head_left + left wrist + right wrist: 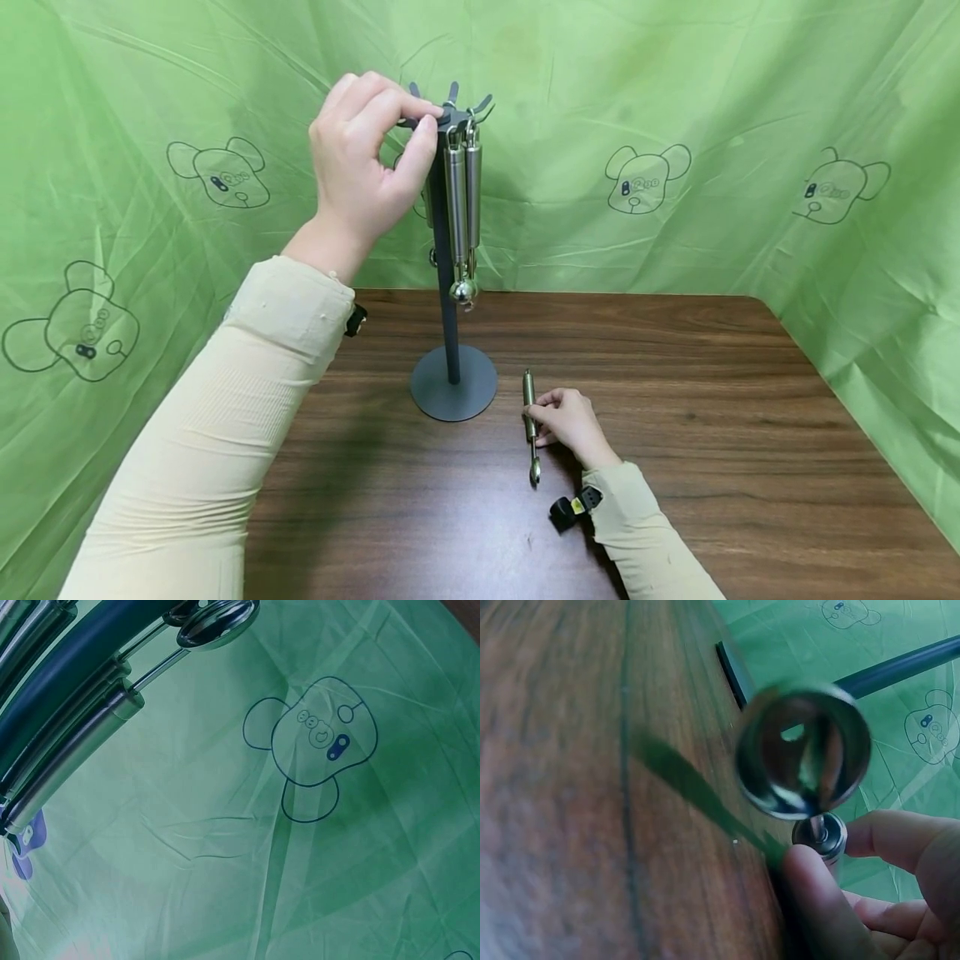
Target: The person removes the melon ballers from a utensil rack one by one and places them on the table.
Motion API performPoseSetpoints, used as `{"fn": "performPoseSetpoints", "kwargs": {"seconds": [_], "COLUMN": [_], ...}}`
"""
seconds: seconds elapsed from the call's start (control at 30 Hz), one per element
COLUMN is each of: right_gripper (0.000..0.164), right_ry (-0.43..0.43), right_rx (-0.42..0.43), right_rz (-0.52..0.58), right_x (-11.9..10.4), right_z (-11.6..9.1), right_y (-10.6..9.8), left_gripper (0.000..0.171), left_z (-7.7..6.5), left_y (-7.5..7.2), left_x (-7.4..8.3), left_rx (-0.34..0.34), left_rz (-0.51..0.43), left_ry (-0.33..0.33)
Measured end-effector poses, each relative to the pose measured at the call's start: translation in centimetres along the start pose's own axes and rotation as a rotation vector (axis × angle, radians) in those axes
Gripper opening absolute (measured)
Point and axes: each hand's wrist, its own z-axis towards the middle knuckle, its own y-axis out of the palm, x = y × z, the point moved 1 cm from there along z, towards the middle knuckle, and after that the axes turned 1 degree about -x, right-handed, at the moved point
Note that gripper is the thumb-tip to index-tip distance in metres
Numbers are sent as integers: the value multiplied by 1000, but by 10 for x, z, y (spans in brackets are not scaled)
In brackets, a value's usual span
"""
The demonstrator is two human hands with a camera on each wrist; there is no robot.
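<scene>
A dark grey stand [442, 250] with a round base and upturned hooks stands on the table. My left hand [367, 158] is at its top, thumb and forefinger pinching the hub between the hooks. Metal utensils with steel handles [465, 192] and round scoop ends hang from the hooks; the left wrist view shows a scoop end [219, 624] with openings. Right of the base, my right hand [573, 425] pinches a melon baller [529, 404] by its handle, its scoop end towards me. The right wrist view shows its round bowl [802, 754] close up; whether it touches the table is unclear.
The brown wooden table [675, 358] reaches back to a green cloth [555, 67] printed with bear heads, which encloses the back and both sides. A black wrist camera [573, 508] sits at my right cuff.
</scene>
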Motion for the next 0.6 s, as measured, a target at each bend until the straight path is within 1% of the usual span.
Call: {"fn": "performPoseSetpoints", "kwargs": {"seconds": [0.3,0.6], "right_gripper": [23,27], "right_ry": [9,-15], "right_rx": [-27,-53], "right_rz": [19,47], "right_x": [0,2], "right_z": [0,-3], "right_y": [0,-3], "left_gripper": [34,33], "left_z": [0,0], "left_y": [0,0], "left_x": [0,0], "left_rx": [2,0], "left_rz": [8,4], "left_ry": [-2,2]}}
